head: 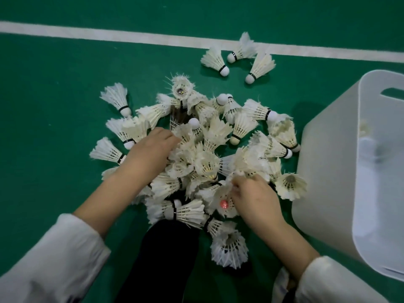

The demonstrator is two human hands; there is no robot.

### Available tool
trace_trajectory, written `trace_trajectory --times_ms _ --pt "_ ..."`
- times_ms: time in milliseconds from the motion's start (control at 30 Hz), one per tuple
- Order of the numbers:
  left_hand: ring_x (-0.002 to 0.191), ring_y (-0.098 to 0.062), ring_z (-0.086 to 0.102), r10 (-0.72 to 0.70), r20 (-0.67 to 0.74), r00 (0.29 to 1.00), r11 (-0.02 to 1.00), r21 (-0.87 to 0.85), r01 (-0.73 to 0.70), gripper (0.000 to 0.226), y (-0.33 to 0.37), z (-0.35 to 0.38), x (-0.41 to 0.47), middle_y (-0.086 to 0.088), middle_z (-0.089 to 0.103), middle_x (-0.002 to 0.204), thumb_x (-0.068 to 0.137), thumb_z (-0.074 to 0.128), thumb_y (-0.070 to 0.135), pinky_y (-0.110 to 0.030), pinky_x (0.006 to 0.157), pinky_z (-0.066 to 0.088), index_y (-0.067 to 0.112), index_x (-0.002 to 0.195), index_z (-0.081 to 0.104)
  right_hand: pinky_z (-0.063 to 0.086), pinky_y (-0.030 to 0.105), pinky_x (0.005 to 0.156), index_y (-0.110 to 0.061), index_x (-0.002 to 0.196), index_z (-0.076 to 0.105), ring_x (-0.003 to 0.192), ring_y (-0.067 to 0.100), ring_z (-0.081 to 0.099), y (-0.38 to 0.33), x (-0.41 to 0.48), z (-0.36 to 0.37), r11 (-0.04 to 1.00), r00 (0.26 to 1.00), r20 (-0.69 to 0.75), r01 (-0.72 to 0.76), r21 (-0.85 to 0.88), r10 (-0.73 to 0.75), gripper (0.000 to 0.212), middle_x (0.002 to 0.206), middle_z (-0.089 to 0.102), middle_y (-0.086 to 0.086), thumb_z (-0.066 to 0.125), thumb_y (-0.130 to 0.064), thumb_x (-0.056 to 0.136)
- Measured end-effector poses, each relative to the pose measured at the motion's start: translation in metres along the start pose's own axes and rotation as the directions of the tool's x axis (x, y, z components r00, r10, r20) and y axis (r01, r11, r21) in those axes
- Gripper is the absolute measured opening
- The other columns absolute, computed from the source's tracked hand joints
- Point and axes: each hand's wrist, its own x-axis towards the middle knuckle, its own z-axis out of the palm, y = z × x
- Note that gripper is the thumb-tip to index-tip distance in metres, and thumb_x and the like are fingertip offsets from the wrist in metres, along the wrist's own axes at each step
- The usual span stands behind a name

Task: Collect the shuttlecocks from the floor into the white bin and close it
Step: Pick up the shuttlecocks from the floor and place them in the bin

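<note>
Both my hands are down in the pile of shuttlecocks (pixel 209 154) at the centre of the frame. My left hand (pixel 150 149) lies palm-down on the pile's left side, fingers curled into the feathers; whether it has closed on anything I cannot tell. My right hand (pixel 253 197), lower right of centre, has its fingers pinched on the feathers of a shuttlecock with a pink cork (pixel 225 204). Three loose shuttlecocks (pixel 238 57) lie apart at the upper centre, just below the white court line (pixel 109 36) on the green floor (pixel 54 95). At the right edge the white bin (pixel 332 171) is tilted, its opening facing right, a handle slot near its upper rim.
</note>
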Motion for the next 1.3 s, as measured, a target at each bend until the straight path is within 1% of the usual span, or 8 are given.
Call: trace_trajectory --times_ms 233,400,667,767,867,1000,1100,1300 --pt "0.108 -0.019 0.039 -0.024 -0.084 0.996 0.992 -0.123 0.013 0.03 0.007 0.008 -0.004 0.001 0.058 0.107 0.092 0.048 0.027 -0.031 0.092 0.035 0.016 0.119 0.056 0.037 0.031 0.061 -0.014 0.091 0.057 0.082 0.013 0.041 -0.01 0.014 -0.025 0.985 0.966 -0.251 0.096 0.142 -0.058 0.01 0.068 0.04 -0.01 0.054 -0.023 0.089" --pt "0.1 -0.017 0.042 -0.047 -0.217 0.975 0.966 -0.257 -0.01 0.014 0.01 0.01 -0.007 0.004 0.055 0.095 0.085 0.061 0.025 -0.028 0.086 0.036 0.012 0.086 0.065 0.043 0.034 0.063 -0.012 0.092 0.051 0.085 0.02 0.049 -0.011 0.023 -0.017 0.995 0.988 -0.156 0.007 0.103 0.009 0.013 0.076 0.047 -0.002 0.056 -0.023 0.088" --pt "0.062 -0.011 0.066 -0.253 -0.154 0.955 0.821 -0.557 0.128 0.016 0.017 -0.006 -0.022 -0.001 0.058 0.07 0.095 0.043 0.03 -0.029 0.044 0.041 0.018 0.085 0.037 0.04 0.027 0.07 -0.017 0.112 0.052 0.081 0.014 0.053 -0.01 0.03 -0.027 0.943 1.0 -0.027 0.007 0.332 0.003 0.025 0.095 0.058 0.0 0.051 -0.028 0.09" --pt "0.072 -0.015 0.064 -0.291 -0.209 0.933 0.794 -0.597 0.114 0.014 0.02 -0.011 -0.026 0.003 0.058 0.077 0.094 0.047 0.025 -0.033 0.058 0.051 0.016 0.091 0.037 0.038 0.028 0.062 -0.015 0.101 0.057 0.077 0.017 0.054 -0.016 0.031 -0.026 0.944 1.0 0.01 -0.019 0.33 0.016 0.042 0.081 0.061 -0.002 0.043 -0.054 0.089" --pt "0.082 -0.01 0.059 -0.295 -0.243 0.924 0.774 -0.628 0.082 0.018 0.023 -0.013 -0.031 0.005 0.055 0.087 0.092 0.05 0.023 -0.028 0.07 0.051 0.021 0.098 0.033 0.037 0.028 0.051 -0.012 0.079 0.054 0.065 0.021 0.052 -0.016 0.037 -0.02 0.969 0.998 -0.002 -0.062 0.239 0.065 0.042 0.064 0.055 0.003 0.043 -0.051 0.09" --pt "0.106 -0.019 0.045 -0.081 -0.355 0.931 0.921 -0.383 -0.065 0.025 0.021 -0.008 -0.045 -0.007 0.046 0.116 0.09 0.051 0.017 -0.029 0.088 0.039 0.025 0.107 0.034 0.035 0.031 0.05 -0.006 0.072 0.055 0.063 0.025 0.051 -0.015 0.04 -0.019 0.985 0.99 -0.136 -0.004 0.174 0.028 0.027 0.061 0.052 0.005 0.046 -0.023 0.091" --pt "0.129 -0.03 0.03 -0.008 -0.268 0.963 0.984 -0.171 -0.039 0.03 0.018 0.003 -0.052 -0.017 0.032 0.138 0.087 0.056 0.02 -0.038 0.087 0.043 0.022 0.115 0.046 0.036 0.031 0.059 -0.009 0.072 0.054 0.076 0.022 0.049 -0.016 0.038 -0.03 0.979 0.967 -0.253 0.077 0.19 -0.027 0.025 0.067 0.053 0.001 0.047 -0.023 0.092" --pt "0.117 -0.027 0.037 0.063 -0.193 0.979 0.996 -0.042 -0.073 0.025 0.02 0.025 -0.042 -0.018 0.052 0.122 0.078 0.066 0.023 -0.042 0.081 0.051 0.01 0.099 0.064 0.027 0.029 0.064 -0.012 0.078 0.049 0.082 0.017 0.043 -0.019 0.034 -0.036 0.966 0.972 -0.207 0.152 0.21 -0.108 0.019 0.075 0.048 -0.002 0.047 -0.025 0.093"
